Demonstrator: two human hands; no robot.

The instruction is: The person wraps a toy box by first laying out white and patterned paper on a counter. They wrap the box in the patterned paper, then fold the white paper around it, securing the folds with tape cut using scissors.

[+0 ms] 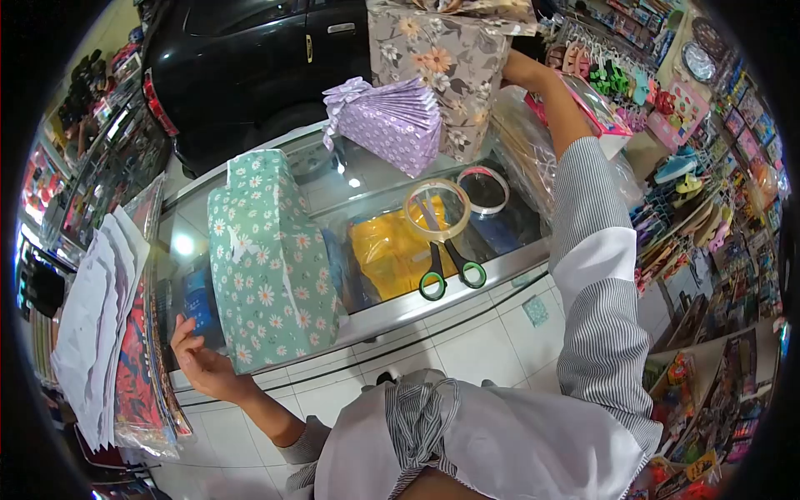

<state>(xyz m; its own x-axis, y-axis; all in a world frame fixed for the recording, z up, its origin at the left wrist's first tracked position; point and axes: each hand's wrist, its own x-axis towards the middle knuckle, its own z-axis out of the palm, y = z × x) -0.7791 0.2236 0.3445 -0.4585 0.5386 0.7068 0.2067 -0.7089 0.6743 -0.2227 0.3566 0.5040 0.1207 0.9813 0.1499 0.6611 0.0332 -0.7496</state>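
Observation:
My left hand point(207, 367) is beside the lower left corner of a green daisy-print paper package point(271, 258). Its fingers are apart and slightly curled, with nothing in them. The package lies on a glass display counter point(367, 323). Stretched to the far side, my right hand point(523, 71) is at the edge of a tall brown floral-wrapped package point(450, 75); its fingers are hidden behind it. A purple floral paper pouch with a pleated fan top point(387, 125) leans near the brown package. Green-and-black scissors point(442, 265) lie by a roll of clear tape point(414, 225).
Another tape roll point(502, 179) rests at the right, near clear plastic sheets point(533, 150) and a pink box point(600, 117). White paper sheets point(96, 325) lie at the left end. A black car point(250, 75) stands beyond the counter. Shelves of goods line the right.

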